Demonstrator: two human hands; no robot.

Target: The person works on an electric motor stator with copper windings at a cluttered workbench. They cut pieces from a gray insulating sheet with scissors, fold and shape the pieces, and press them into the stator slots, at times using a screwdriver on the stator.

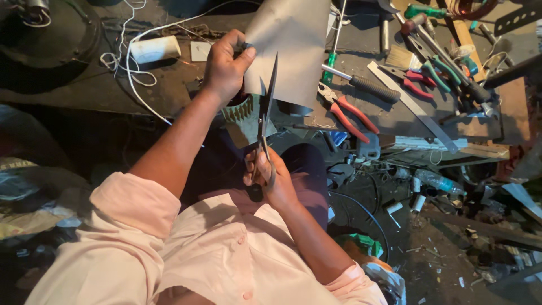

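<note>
My left hand [224, 66] pinches the left edge of a grey sheet [291, 48] and holds it up over the workbench. My right hand [270, 179] grips the handles of long scissors [266, 110], whose blades point up and bite into the sheet's lower edge. A cut strip of the sheet [248, 127] hangs down beside the blades. A ribbed metal part [240, 108] sits just below my left wrist.
On the dark workbench [395, 116] lie red-handled pliers [349, 116], a black-handled screwdriver [367, 86], a steel ruler [412, 106], a brush [402, 56] and several other tools. White cord [132, 79] and a white block [154, 49] lie at the left. Scraps litter the floor.
</note>
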